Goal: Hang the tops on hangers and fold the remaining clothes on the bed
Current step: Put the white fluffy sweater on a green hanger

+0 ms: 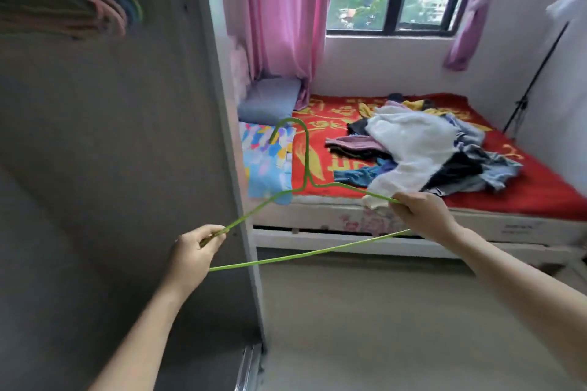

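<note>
Before the bed (413, 222), left hand (193, 251) and right hand (422, 211) each grip the green hanger's (306, 165) ends.

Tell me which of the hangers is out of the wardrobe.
The green hanger: the left hand and right hand each hold one end, while the other hangers hang in the wardrobe.

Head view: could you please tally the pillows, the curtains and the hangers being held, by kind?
Pillows: 2, the grey-blue pillow and the patterned pillow.
Curtains: 2, the pink curtain and the purple curtain.
Held hangers: 1, the green hanger, in left hand and right hand.
Total: 5.
</note>
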Demonstrator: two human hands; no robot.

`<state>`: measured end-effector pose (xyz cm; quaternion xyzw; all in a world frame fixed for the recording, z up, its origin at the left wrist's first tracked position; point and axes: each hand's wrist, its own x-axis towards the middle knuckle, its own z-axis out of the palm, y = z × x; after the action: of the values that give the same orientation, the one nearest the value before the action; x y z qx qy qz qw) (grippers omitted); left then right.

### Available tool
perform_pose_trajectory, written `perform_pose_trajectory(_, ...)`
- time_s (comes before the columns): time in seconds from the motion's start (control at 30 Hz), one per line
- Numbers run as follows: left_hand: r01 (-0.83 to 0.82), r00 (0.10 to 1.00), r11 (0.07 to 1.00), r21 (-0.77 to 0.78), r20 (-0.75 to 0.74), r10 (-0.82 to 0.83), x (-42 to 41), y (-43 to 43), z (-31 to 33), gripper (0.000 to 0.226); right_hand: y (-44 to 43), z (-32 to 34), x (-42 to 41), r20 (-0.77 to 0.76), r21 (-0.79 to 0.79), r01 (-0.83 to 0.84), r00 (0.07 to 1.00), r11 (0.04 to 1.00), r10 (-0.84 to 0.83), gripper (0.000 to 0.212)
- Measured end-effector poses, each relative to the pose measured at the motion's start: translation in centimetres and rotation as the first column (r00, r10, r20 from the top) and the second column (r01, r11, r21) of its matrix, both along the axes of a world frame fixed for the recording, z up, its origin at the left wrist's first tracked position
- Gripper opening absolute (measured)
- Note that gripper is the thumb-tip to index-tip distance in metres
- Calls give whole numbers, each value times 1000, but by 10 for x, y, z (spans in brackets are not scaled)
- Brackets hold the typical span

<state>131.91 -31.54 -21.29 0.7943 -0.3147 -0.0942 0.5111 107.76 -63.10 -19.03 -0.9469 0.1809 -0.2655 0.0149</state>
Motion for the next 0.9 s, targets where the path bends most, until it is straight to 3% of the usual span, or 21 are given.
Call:
perform_pose_trajectory(0.1, 131, 991, 991, 24, 18, -132, -18, -62, -6, 33, -22, -18, -38, -46, 106, 124, 992, 987, -119, 31)
perform_pose_trajectory(0.23, 304, 946, 949, 80, 92, -311, -51, -153, -17, 20, -49, -23, -70, -147, 307, 225, 971, 925, -188, 18)
perform_pose_trajectory(0.37, 429, 885, 901, 59, 174, -433, -93, -240, -34, 14, -77, -18, -93, -29, 594, 142, 987, 792, -155, 7)
perform_pose_trajectory(0.43, 464, 872, 884, 52, 151, -466, -115, -275, -48, 18, -98, -20, -110, 77, 715, 134, 960, 686, -268, 25)
perform_pose_trajectory(0.53, 516, 849, 851, 92, 77, -523, -153, -320, -64, 21, -136, -31, -143, 65, 750, 221, 914, 623, -401, 43)
perform_pose_trajectory(0.63, 544, 834, 835, 84, 53, -549, -175, -349, -74, 28, -160, -45, -165, 10, 755, 268, 908, 598, -420, 43)
perform_pose_trajectory(0.77, 569, 801, 810, 142, 128, -585, -177, -378, -83, 31, -177, -68, -184, 19, 828, 239, 892, 507, -452, 40)
perform_pose_trajectory(0.9, 520, 765, 831, 198, 325, -556, -165, -422, -92, 27, -202, -86, -192, 38, 894, 201, 858, 401, -513, 40)
